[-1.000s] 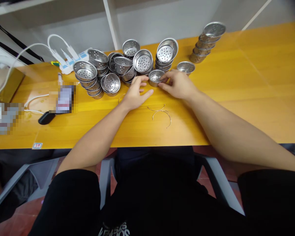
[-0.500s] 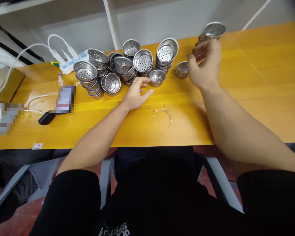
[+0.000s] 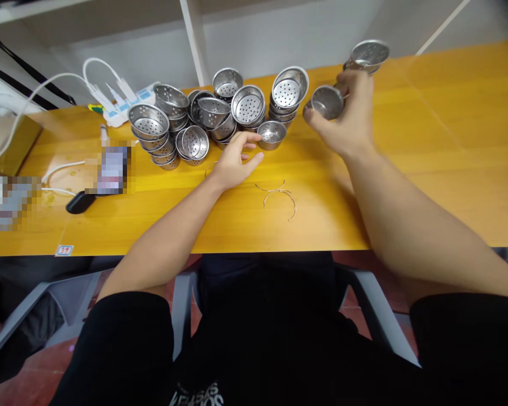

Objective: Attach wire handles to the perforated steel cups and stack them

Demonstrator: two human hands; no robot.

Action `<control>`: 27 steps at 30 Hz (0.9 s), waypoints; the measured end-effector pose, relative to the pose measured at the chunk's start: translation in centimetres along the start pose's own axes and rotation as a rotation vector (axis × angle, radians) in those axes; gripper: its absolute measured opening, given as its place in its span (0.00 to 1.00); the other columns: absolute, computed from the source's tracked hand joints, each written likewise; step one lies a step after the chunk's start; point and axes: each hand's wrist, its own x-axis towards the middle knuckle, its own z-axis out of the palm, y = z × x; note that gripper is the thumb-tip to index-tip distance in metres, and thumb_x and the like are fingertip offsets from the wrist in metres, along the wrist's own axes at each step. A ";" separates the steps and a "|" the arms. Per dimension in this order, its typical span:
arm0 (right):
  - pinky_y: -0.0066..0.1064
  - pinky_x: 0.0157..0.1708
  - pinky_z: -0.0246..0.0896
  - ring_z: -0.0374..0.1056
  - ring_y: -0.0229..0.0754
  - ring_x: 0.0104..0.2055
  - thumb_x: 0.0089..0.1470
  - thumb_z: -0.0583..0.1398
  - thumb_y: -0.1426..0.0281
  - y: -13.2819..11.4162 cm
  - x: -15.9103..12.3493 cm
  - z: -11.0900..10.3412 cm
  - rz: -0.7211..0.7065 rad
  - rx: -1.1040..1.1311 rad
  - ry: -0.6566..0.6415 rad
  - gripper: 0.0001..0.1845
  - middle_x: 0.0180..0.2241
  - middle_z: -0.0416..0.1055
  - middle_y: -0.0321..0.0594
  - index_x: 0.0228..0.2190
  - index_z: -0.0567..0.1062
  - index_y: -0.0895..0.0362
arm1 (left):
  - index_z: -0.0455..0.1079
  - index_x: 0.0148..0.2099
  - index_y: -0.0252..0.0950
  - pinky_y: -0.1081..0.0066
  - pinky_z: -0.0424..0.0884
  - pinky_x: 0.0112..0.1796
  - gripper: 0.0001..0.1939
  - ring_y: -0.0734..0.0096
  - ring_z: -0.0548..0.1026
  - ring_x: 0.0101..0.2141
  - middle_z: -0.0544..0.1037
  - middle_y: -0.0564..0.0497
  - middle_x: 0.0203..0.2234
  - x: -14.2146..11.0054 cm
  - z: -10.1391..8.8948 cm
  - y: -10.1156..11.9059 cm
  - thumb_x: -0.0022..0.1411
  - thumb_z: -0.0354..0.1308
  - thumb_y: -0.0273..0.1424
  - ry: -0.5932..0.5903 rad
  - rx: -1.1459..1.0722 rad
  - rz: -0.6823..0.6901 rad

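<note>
My right hand (image 3: pixel 349 115) is closed around a small perforated metal cup (image 3: pixel 328 103), its thumb on one side and fingers on the other. Just behind that hand, a stack of similar cups (image 3: pixel 369 54) stands near the back of the table. My left hand (image 3: pixel 237 159) rests low over the tabletop, thumb and fingers apart, with nothing gripped. Its fingertips reach the near left side of a single low metal cup (image 3: pixel 271 136); whether they touch it I cannot tell. Several thin curved wires (image 3: pixel 280 192) lie in front of the cups.
Stacks of perforated metal cups (image 3: pixel 148 122) line the back of the yellow table (image 3: pixel 237 225). To the left are a white power strip (image 3: pixel 117 113) with cables, a blurred phone (image 3: pixel 112 169) and a black object (image 3: pixel 80 203). A wall panel (image 3: pixel 300 34) stands behind.
My right hand has closed on the cup that stood beside it and raised it up and slightly right. My left hand has hardly moved.
</note>
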 end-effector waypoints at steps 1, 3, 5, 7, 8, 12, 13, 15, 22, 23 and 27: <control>0.85 0.79 0.57 0.53 0.89 0.83 0.77 0.70 0.35 -1.3 -0.2 -0.5 -0.045 0.015 0.000 0.48 0.74 0.76 0.59 0.86 0.70 0.37 | 0.75 0.76 0.45 0.48 0.93 0.66 0.28 0.48 0.88 0.71 0.82 0.38 0.79 0.0 0.0 -0.1 0.78 0.70 0.36 -0.006 0.003 -0.004; 0.85 0.81 0.59 0.58 0.90 0.82 0.74 0.73 0.32 -3.8 -0.7 -0.7 -0.086 0.086 0.054 0.50 0.76 0.74 0.60 0.84 0.73 0.39 | 0.70 0.82 0.48 0.46 0.92 0.68 0.38 0.46 0.88 0.72 0.79 0.38 0.83 -0.1 0.1 -0.1 0.75 0.74 0.38 -0.025 -0.001 -0.003; 0.83 0.83 0.62 0.65 0.90 0.79 0.70 0.77 0.32 -5.9 -1.3 -0.1 -0.111 0.151 0.030 0.53 0.76 0.74 0.62 0.82 0.76 0.42 | 0.63 0.88 0.52 0.44 0.92 0.69 0.48 0.44 0.88 0.73 0.75 0.38 0.87 -0.2 0.1 -0.1 0.74 0.77 0.41 -0.055 -0.016 0.018; 0.83 0.81 0.67 0.65 0.91 0.81 0.67 0.81 0.34 -7.6 -1.9 1.1 -0.138 0.188 -0.079 0.57 0.77 0.73 0.62 0.84 0.75 0.41 | 0.57 0.91 0.54 0.43 0.92 0.70 0.55 0.40 0.86 0.77 0.71 0.38 0.89 -0.2 0.1 0.0 0.73 0.80 0.46 -0.077 -0.026 0.048; 0.82 0.80 0.70 0.64 0.91 0.82 0.67 0.81 0.34 -8.2 -2.1 1.8 -0.150 0.200 -0.122 0.59 0.77 0.72 0.62 0.86 0.73 0.41 | 0.56 0.92 0.53 0.41 0.91 0.71 0.57 0.38 0.84 0.79 0.70 0.38 0.90 -0.2 0.0 0.0 0.73 0.81 0.50 -0.077 -0.027 0.059; 0.72 0.70 0.83 0.66 0.87 0.84 0.68 0.78 0.27 -9.1 -2.6 3.1 -0.182 0.287 -0.226 0.65 0.78 0.71 0.60 0.91 0.68 0.41 | 0.61 0.89 0.49 0.40 0.85 0.79 0.62 0.35 0.78 0.85 0.74 0.34 0.88 0.2 -0.4 0.1 0.68 0.81 0.70 -0.043 -0.021 0.044; 0.68 0.67 0.85 0.70 0.86 0.82 0.69 0.75 0.25 -9.1 -2.6 3.0 -0.180 0.319 -0.241 0.66 0.79 0.71 0.60 0.91 0.68 0.41 | 0.63 0.88 0.49 0.39 0.83 0.81 0.62 0.35 0.78 0.85 0.76 0.34 0.86 0.4 -0.5 0.1 0.67 0.80 0.73 -0.035 -0.022 0.032; 0.64 0.62 0.87 0.78 0.81 0.74 0.69 0.72 0.21 -8.9 -2.5 2.4 -0.156 0.368 -0.250 0.65 0.79 0.73 0.59 0.90 0.70 0.41 | 0.67 0.85 0.49 0.38 0.81 0.82 0.60 0.35 0.80 0.83 0.80 0.35 0.83 0.5 -0.5 -0.1 0.67 0.81 0.73 -0.016 -0.030 0.016; 0.55 0.46 0.75 0.77 0.58 0.41 0.66 0.73 0.21 -7.3 -1.6 -1.3 -0.144 0.358 -0.542 0.40 0.42 0.85 0.46 0.45 0.88 0.45 | 0.65 0.84 0.48 0.40 0.87 0.78 0.52 0.40 0.84 0.80 0.81 0.35 0.82 0.7 -0.2 -1.7 0.70 0.84 0.56 0.017 -0.056 -0.003; 0.52 0.43 0.73 0.76 0.56 0.39 0.63 0.76 0.23 -7.1 -1.6 -1.5 -0.157 0.351 -0.657 0.39 0.39 0.84 0.43 0.44 0.87 0.46 | 0.64 0.84 0.48 0.40 0.88 0.77 0.51 0.41 0.84 0.80 0.80 0.35 0.83 0.7 -0.3 -2.0 0.71 0.83 0.54 0.017 -0.058 -0.004; 0.46 0.39 0.66 0.74 0.52 0.36 0.55 0.84 0.37 -6.6 -1.7 -1.0 -0.159 0.310 -0.899 0.34 0.36 0.81 0.36 0.47 0.85 0.46 | 0.62 0.85 0.49 0.41 0.89 0.76 0.50 0.40 0.82 0.82 0.77 0.36 0.85 0.9 -0.4 -2.5 0.72 0.82 0.51 0.022 -0.063 -0.001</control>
